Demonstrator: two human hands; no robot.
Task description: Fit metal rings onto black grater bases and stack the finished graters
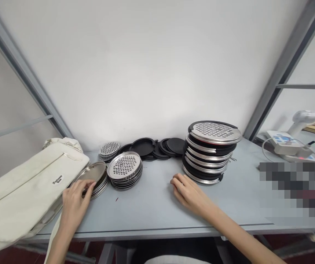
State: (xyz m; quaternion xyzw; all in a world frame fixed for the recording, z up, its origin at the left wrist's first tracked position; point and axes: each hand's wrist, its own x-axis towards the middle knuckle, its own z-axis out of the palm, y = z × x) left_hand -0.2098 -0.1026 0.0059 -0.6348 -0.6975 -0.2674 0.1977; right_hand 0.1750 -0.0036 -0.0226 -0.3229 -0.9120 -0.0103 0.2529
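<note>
Shallow round silver-coloured metal dishes (95, 170) sit in a low pile at the left of the grey tabletop (146, 209), and from where I stand the left hand (88, 185) appears to be pinching the near rim of the uppermost one between thumb and fingers. That dish lies tilted, with a dark gap beneath its edge, so a thin grip could let it slip and clatter onto the pile. The dishes are smooth and nested, so a second might cling and come along too.

Just beside them is a stack of silver grater discs with raised holes (124, 165); a sideways swing could knock it askew, and the teeth look able to nick a finger. On the other side, a cream fabric bag (30, 179) crowds the pile, and its pale strap (55, 229) hangs by the left forearm, where it might snag.

The right hand (186, 192) is loosely curled, fingers partly open, with nothing visible in it. It is near the tall stack of silver discs and black rings (212, 157), whose layers sit unevenly; a careless nudge there could topple it. Black round shallow trays (143, 146) lie overlapped against the wall.
</note>
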